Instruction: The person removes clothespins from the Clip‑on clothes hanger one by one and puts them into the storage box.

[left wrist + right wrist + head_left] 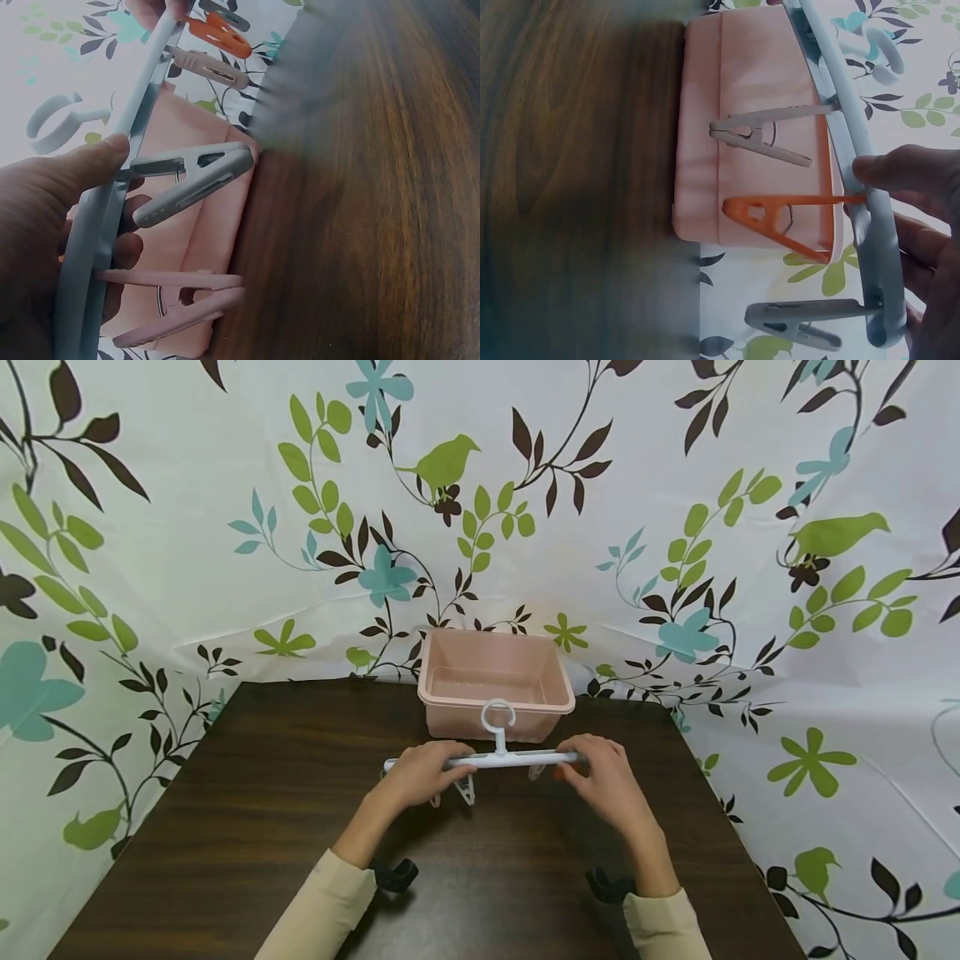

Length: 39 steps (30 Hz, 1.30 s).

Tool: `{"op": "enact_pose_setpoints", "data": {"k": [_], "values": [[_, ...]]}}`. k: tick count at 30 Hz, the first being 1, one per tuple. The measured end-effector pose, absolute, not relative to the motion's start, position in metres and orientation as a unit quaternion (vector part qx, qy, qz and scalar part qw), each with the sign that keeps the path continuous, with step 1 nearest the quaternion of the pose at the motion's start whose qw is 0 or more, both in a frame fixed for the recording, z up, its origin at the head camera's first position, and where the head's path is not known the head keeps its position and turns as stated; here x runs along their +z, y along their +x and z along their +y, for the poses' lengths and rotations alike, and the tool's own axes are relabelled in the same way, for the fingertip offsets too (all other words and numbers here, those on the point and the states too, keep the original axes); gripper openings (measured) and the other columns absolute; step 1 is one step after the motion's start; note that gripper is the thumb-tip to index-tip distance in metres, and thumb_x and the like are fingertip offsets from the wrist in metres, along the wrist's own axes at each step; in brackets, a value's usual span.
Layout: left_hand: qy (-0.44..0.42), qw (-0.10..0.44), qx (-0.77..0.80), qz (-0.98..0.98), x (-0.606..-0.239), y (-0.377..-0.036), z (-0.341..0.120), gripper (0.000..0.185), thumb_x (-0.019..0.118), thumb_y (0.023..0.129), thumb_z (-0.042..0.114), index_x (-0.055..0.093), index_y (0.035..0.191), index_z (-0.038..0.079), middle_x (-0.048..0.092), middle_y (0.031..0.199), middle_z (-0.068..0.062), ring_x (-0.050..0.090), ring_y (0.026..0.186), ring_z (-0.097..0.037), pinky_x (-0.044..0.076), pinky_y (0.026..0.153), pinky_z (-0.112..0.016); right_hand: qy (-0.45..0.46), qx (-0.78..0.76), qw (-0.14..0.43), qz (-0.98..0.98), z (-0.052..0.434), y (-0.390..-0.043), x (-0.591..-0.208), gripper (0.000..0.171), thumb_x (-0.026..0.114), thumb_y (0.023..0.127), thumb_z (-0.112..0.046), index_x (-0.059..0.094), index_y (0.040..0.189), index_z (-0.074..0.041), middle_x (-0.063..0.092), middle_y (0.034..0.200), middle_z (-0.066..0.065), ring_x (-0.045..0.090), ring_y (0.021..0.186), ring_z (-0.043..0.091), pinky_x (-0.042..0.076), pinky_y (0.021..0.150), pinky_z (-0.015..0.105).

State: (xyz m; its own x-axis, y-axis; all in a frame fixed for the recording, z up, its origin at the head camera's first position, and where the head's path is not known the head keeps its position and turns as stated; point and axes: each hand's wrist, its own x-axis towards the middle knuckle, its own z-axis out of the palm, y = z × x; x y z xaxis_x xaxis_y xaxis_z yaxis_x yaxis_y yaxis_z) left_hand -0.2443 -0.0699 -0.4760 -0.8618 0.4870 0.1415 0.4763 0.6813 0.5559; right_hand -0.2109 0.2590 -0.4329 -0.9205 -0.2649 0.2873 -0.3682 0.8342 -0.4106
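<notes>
A white clip hanger [498, 760] with a round hook [498, 713] is held level just above the dark wooden table [262, 802]. My left hand [420, 772] grips the bar's left end and my right hand [603, 770] grips its right end. Several pegs hang below the bar. In the left wrist view my thumb presses the bar [112, 217], with a grey peg [191, 184] and a pink peg [180, 300] close by. The right wrist view has a beige peg [761, 135], an orange peg [780, 217] and a grey peg [802, 315]. Nothing hangs from the pegs.
A pink plastic basin [495, 681] stands at the table's far edge, right behind the hanger, and looks empty. A leaf-and-bird patterned curtain [675, 527] closes in the back and both sides. Bare tabletop lies to the left, right and front of my hands.
</notes>
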Motion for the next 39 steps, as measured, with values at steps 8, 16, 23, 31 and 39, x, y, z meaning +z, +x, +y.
{"op": "enact_pose_setpoints", "data": {"k": [8, 16, 23, 31, 39], "values": [[0.257, 0.000, 0.302, 0.918, -0.473, -0.245, -0.073, 0.030, 0.069, 0.105, 0.045, 0.076, 0.130, 0.030, 0.077, 0.112, 0.010, 0.067, 0.079, -0.005, 0.057, 0.079, -0.044, 0.151, 0.249, 0.159, -0.943, 0.267, -0.213, -0.432, 0.028, 0.080, 0.099, -0.020, 0.074, 0.125, -0.016, 0.074, 0.128, 0.009, 0.061, 0.130, 0.038, 0.035, 0.112, 0.070], [0.258, 0.015, 0.346, 0.902, -0.465, -0.242, -0.076, 0.027, 0.070, 0.106, 0.039, 0.076, 0.129, 0.026, 0.075, 0.108, 0.006, 0.063, 0.045, -0.006, 0.055, 0.070, -0.039, 0.114, 0.329, 0.154, -0.925, 0.275, -0.215, -0.436, 0.054, 0.068, 0.108, -0.032, 0.051, 0.157, -0.014, 0.043, 0.164, 0.019, 0.037, 0.151, 0.047, 0.025, 0.117, 0.075], [0.262, 0.011, 0.351, 0.899, -0.466, -0.242, -0.078, 0.030, 0.069, 0.106, 0.042, 0.075, 0.130, 0.025, 0.076, 0.109, 0.005, 0.063, 0.045, -0.007, 0.054, 0.069, -0.037, 0.059, 0.432, 0.119, -0.892, 0.277, -0.214, -0.439, 0.087, 0.065, 0.108, -0.042, 0.006, 0.172, -0.039, 0.033, 0.172, 0.014, 0.033, 0.158, 0.041, 0.030, 0.120, 0.074], [0.263, 0.024, 0.380, 0.886, -0.470, -0.243, -0.077, 0.030, 0.067, 0.107, 0.043, 0.074, 0.131, 0.025, 0.076, 0.108, 0.005, 0.065, 0.046, -0.008, 0.056, 0.071, -0.038, 0.035, 0.474, 0.129, -0.870, 0.282, -0.209, -0.443, 0.084, 0.061, 0.112, -0.035, 0.003, 0.172, -0.038, 0.048, 0.160, 0.016, 0.056, 0.134, 0.027, 0.054, 0.102, 0.026], [0.254, 0.048, 0.432, 0.864, -0.456, -0.240, -0.082, 0.031, 0.068, 0.107, 0.042, 0.073, 0.134, 0.027, 0.076, 0.109, 0.002, 0.069, 0.047, -0.016, 0.058, 0.059, -0.033, 0.039, 0.521, 0.136, -0.842, 0.284, -0.205, -0.442, 0.077, 0.059, 0.113, -0.028, 0.009, 0.172, -0.036, 0.059, 0.135, 0.005, 0.058, 0.118, 0.006, 0.045, 0.097, 0.011]]}}
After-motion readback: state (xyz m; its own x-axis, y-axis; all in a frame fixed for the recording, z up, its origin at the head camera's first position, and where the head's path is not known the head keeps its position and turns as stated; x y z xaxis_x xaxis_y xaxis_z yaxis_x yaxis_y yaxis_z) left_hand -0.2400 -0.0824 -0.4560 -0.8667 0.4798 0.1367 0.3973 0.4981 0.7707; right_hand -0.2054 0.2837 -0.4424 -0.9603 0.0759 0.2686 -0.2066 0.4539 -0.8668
